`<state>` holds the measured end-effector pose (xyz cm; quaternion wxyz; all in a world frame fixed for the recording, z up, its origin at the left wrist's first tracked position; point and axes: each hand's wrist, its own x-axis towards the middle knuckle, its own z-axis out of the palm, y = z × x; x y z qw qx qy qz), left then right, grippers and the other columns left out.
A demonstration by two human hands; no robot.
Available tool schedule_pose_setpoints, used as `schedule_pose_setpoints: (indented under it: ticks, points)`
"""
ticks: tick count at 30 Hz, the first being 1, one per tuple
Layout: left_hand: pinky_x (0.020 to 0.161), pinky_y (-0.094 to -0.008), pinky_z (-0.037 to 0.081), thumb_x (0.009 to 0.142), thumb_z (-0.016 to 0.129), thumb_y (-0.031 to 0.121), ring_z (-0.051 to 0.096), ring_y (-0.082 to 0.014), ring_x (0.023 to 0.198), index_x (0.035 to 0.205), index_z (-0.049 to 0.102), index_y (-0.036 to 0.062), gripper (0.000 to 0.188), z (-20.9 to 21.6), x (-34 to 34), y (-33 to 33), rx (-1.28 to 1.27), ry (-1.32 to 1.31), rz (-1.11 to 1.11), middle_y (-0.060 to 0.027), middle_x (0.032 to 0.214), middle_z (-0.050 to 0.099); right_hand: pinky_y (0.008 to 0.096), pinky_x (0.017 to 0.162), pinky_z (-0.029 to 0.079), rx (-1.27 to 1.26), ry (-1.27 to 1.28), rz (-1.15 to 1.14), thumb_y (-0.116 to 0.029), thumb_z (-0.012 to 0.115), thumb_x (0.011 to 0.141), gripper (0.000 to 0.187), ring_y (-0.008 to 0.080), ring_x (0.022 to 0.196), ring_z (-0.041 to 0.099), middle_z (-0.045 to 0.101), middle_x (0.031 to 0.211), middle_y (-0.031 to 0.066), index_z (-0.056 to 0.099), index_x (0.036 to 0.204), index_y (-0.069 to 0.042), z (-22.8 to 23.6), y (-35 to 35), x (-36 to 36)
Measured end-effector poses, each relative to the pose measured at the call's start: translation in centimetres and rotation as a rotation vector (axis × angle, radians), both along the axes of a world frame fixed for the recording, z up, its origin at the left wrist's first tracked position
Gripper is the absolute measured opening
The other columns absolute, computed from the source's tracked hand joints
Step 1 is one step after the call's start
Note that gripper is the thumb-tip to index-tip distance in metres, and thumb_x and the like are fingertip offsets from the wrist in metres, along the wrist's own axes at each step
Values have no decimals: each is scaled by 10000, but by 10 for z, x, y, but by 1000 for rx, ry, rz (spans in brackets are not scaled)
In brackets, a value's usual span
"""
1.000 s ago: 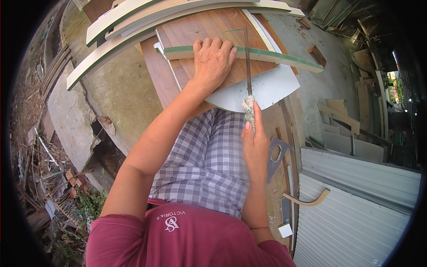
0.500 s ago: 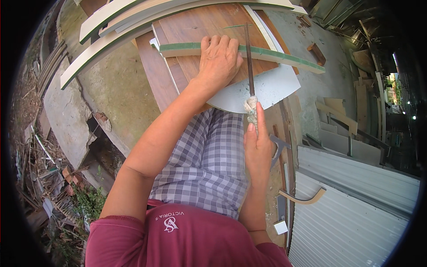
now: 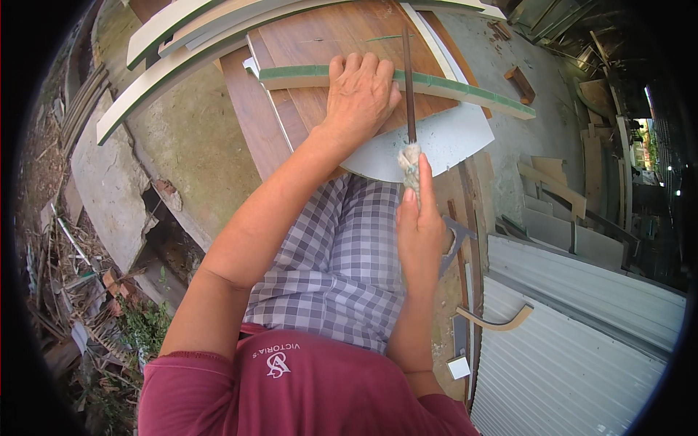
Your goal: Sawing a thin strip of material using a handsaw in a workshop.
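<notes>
My left hand is closed over a narrow pale strip with a green upper edge, pressing it across a brown wood-grain board. In my right hand is the cloth-wrapped handle of a long dark file, its index finger stretched along the wrap. The file's slim blade points away from me and crosses the strip just right of my left hand. Thin dark cross marks show along the green edge. A white rounded panel with green specks lies under the board, above my knees.
Several pale strips with green edges lie stacked at the far left. To the right are a corrugated white metal sheet, a curved offcut and leaning board scraps. Broken concrete and debris lie on the left.
My right hand and the file have slid slightly forward, away from me, across the strip. My left hand stays on the strip.
</notes>
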<state>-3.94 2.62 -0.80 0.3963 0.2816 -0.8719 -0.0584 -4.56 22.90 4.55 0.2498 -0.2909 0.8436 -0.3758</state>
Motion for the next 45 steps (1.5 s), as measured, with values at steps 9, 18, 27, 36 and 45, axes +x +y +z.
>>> schedule_pose_setpoints:
  ticks: [9, 18, 27, 36, 45]
  points:
    - [867, -425, 360, 819, 620, 168, 542, -262, 914, 995, 592, 81, 199, 0, 0, -1, 3, -18, 4, -78, 914, 570, 450, 874, 509, 20, 47, -2, -161, 420, 1004, 491, 411, 1110, 608, 553, 1333, 225, 362, 1491, -174, -9, 30, 14]
    - [862, -429, 361, 812, 635, 175, 538, -260, 900, 999, 589, 87, 212, -2, -5, 3, -25, 12, -5, -74, 913, 568, 459, 832, 516, -32, 102, 40, -127, 437, 990, 505, 420, 1054, 630, 558, 1324, 227, 365, 1488, -161, -5, -11, -8]
    - [854, -419, 366, 801, 641, 178, 544, -252, 883, 983, 592, 92, 207, -2, -1, 0, -52, 9, 18, -70, 890, 563, 465, 805, 521, -127, 244, 77, -129, 432, 996, 502, 417, 1025, 643, 575, 1300, 230, 356, 1491, -168, -4, -7, -3]
    - [856, -419, 365, 796, 643, 172, 539, -252, 875, 976, 588, 93, 205, -3, -2, 0, -51, 5, 18, -66, 890, 560, 477, 809, 512, -116, 276, 62, -139, 444, 988, 511, 434, 1048, 621, 574, 1287, 242, 359, 1490, -179, -21, 17, 7]
    - [848, -412, 363, 792, 650, 171, 536, -248, 878, 985, 585, 91, 219, -2, -5, 3, -60, 18, 6, -70, 897, 551, 498, 797, 510, -87, 194, 61, -155, 438, 997, 505, 450, 1025, 619, 588, 1269, 237, 352, 1493, -184, -8, -25, -15]
